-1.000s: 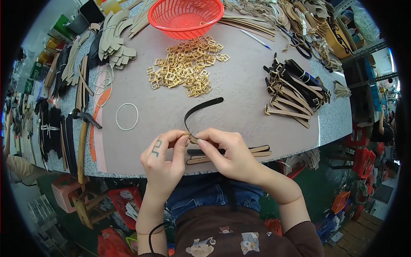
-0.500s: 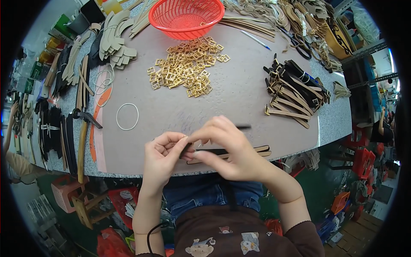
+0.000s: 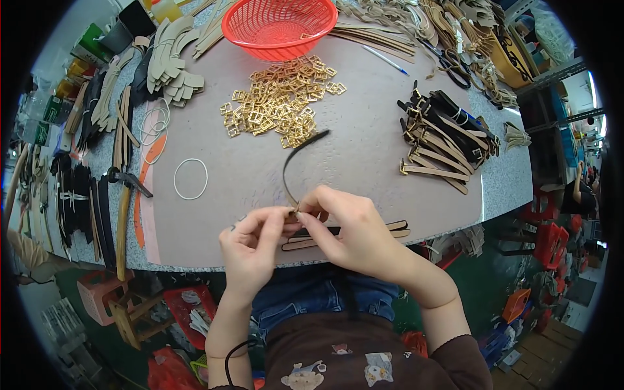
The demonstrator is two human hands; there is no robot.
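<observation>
My left hand (image 3: 252,242) and my right hand (image 3: 354,229) meet at the table's near edge, both pinching the lower end of a thin black strap (image 3: 292,166). The strap curves up and away from my fingers, its free end pointing toward a heap of gold buckles (image 3: 281,104). A small gold buckle seems to sit at the pinch point, mostly hidden by my fingertips. Under my right hand lie a few tan and black straps (image 3: 396,228) flat on the grey mat (image 3: 364,149).
A red mesh basket (image 3: 278,25) stands at the far edge. A pile of finished black and tan buckled straps (image 3: 444,140) lies at the right. A white ring (image 3: 190,178) and stacks of leather pieces (image 3: 170,66) fill the left side.
The strap, held flat and hidden between my hands half a second ago, now arcs upward again, its free end swung away from me toward the buckle heap. Both hands stay together.
</observation>
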